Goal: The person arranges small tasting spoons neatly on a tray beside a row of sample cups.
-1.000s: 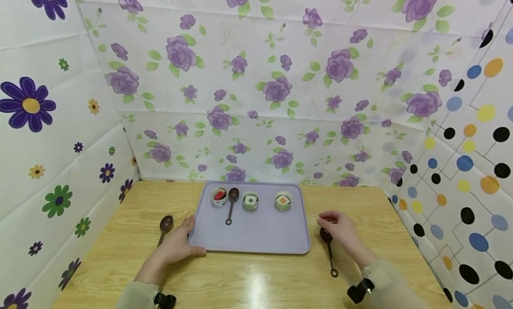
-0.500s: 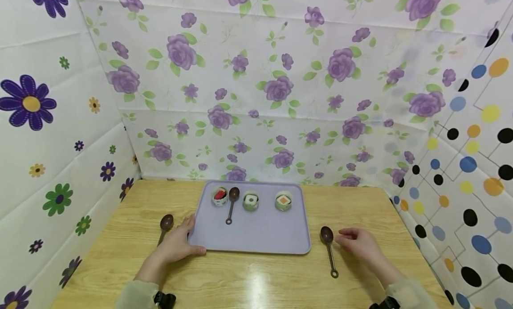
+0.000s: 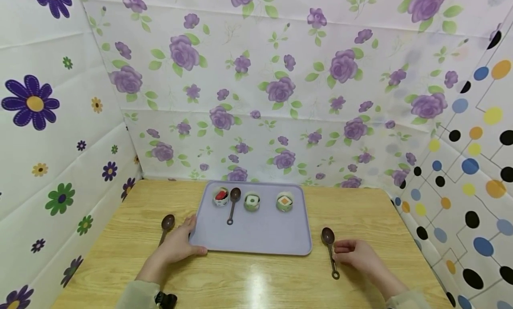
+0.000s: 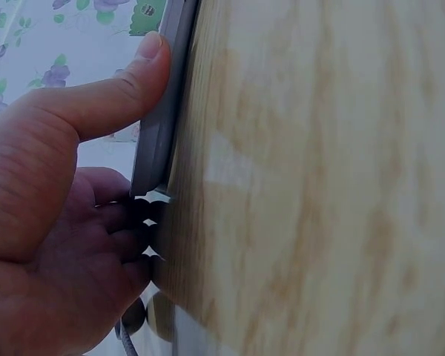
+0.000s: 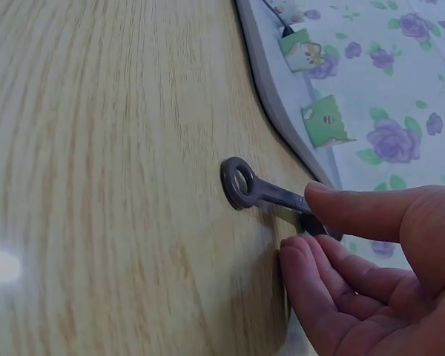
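My left hand (image 3: 175, 246) holds the near left corner of the lilac tray (image 3: 256, 237). In the left wrist view the thumb lies on the tray's front rim and the fingers bend around its side. At the tray's right, a dark brown spoon (image 3: 327, 236) with a ring-ended handle lies on the table. My right hand (image 3: 358, 257) is beside that handle, thumb and fingertips right at it. The right wrist view shows a gap between thumb and fingers, the handle (image 5: 278, 194) passing close by the thumb tip.
On the tray stand three small cups, with red (image 3: 221, 196), white-green (image 3: 252, 201) and orange-white (image 3: 284, 201) contents, and a second brown spoon (image 3: 233, 205). Another spoon (image 3: 168, 222) lies left of the tray, partly behind my left hand. Patterned cloth walls (image 3: 256, 131) border the wooden table (image 3: 240, 278).
My right hand moved back from over the spoon's bowl to its right, then came in beside the handle. My left hand stays on the tray's corner.
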Tool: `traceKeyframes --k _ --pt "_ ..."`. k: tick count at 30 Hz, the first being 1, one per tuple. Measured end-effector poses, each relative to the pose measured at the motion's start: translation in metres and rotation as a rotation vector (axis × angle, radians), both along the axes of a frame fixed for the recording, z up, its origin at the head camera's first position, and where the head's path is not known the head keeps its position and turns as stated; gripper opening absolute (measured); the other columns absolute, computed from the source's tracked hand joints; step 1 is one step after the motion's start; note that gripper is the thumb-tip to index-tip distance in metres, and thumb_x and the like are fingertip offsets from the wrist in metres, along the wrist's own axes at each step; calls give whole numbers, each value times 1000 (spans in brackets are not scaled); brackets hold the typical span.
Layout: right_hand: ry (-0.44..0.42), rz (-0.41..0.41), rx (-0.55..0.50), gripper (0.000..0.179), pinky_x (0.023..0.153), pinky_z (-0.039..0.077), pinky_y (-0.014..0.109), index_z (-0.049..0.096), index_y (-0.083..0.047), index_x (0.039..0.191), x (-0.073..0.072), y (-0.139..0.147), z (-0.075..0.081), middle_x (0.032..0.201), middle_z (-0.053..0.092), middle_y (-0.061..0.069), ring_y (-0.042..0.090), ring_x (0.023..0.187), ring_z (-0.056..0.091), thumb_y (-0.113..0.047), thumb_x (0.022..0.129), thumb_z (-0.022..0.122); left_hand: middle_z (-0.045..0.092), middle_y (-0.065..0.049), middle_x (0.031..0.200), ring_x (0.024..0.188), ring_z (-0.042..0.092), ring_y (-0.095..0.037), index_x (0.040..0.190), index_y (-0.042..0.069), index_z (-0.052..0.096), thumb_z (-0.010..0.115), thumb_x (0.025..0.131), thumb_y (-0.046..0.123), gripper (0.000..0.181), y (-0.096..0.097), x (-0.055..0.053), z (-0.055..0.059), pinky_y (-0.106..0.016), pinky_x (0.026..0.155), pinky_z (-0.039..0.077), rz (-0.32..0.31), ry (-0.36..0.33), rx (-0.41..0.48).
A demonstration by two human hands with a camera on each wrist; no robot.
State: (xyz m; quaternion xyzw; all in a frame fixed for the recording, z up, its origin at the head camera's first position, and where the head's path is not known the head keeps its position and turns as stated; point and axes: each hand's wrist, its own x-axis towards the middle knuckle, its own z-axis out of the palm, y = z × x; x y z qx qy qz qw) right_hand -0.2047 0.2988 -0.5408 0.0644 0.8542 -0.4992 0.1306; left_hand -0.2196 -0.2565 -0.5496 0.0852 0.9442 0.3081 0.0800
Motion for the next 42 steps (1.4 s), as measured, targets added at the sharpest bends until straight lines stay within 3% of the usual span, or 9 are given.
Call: traceKeyframes --k 11,24,42 --pt "0 7 -31 54 80 61 30 70 12 127 6 -6 -4 112 78 13 23 102 74 -2 80 91 22 -38 167 155 23 -55 162 -16 21 96 77 49 131 -1 1 -3 -66 122 28 -6 11 11" --pt "28 -37 87 62 82 62 34 68 14 128 7 -21 -7 108 77 10 23 97 74 3 73 95 22 -38 168 155 22 -55 163 -15 21 96 77 48 130 -1 2 -2 -67 122 27 -2 3 15" --pt "70 -52 173 43 78 58 29 77 5 114 8 -21 -10 95 78 2 17 91 73 -4 76 94 20 -36 169 155 23 -55 165 -12 19 94 77 53 133 -3 -2 -6 -67 122 28 1 1 10"
